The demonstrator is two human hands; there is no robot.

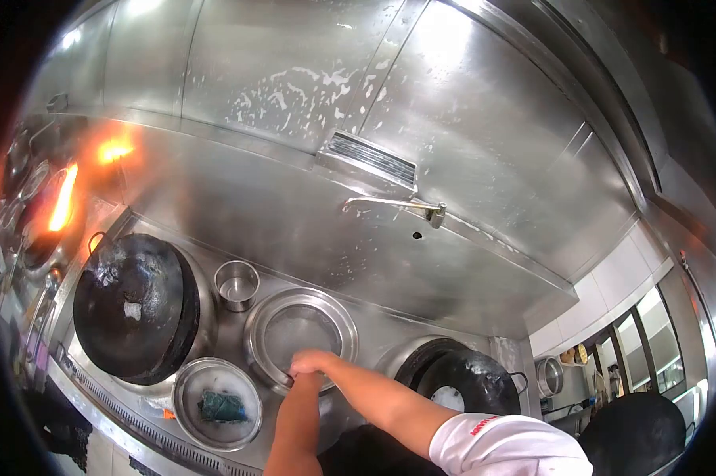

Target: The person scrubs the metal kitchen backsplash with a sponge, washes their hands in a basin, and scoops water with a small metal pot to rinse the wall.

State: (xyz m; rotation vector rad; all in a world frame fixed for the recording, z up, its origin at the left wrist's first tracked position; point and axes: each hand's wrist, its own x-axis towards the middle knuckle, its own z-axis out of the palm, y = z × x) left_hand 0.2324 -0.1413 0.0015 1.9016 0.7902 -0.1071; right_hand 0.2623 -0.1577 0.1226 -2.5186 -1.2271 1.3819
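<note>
My left hand (298,365) and my right hand (317,361) meet at the front rim of a large round metal basin (346,321) set in the steel counter. Their fingers overlap and are small in view, so what they hold, if anything, cannot be made out. Left of the basin's front edge is a metal bowl (185,424) with a dark green cloth (223,407) lying in it. Behind that bowl stands a small metal pot (237,282).
A large black wok (132,309) leans at the left, and another wok (473,389) sits right of my arms. Flames (63,198) rise at the far left. A faucet (398,204) juts from the steel wall. One more black wok (635,436) is at the lower right.
</note>
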